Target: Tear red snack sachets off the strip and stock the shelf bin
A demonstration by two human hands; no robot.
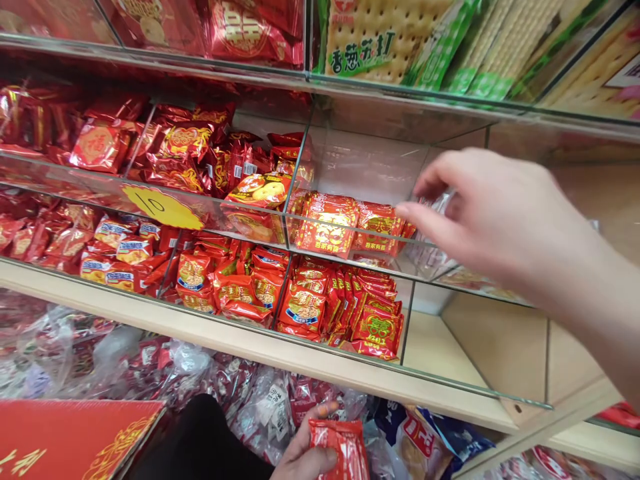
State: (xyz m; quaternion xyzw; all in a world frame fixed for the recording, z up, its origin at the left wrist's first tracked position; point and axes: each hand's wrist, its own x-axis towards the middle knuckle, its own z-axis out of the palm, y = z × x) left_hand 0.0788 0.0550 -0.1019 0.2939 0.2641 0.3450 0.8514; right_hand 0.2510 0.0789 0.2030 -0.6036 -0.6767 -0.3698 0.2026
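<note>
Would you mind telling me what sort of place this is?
Probably a snack shop: glass shelf bins of red snack packets, a yellow price tag, and cracker packs above.

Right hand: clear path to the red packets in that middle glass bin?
Probably yes. The right hand is already at the bin's open front, fingertips just beside the red packets, with nothing between them.

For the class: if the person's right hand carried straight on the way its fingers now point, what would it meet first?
Probably the red snack packets stacked in the glass compartment: the right hand points leftward at them, fingertips seemingly just short, though depth is unclear.
</note>
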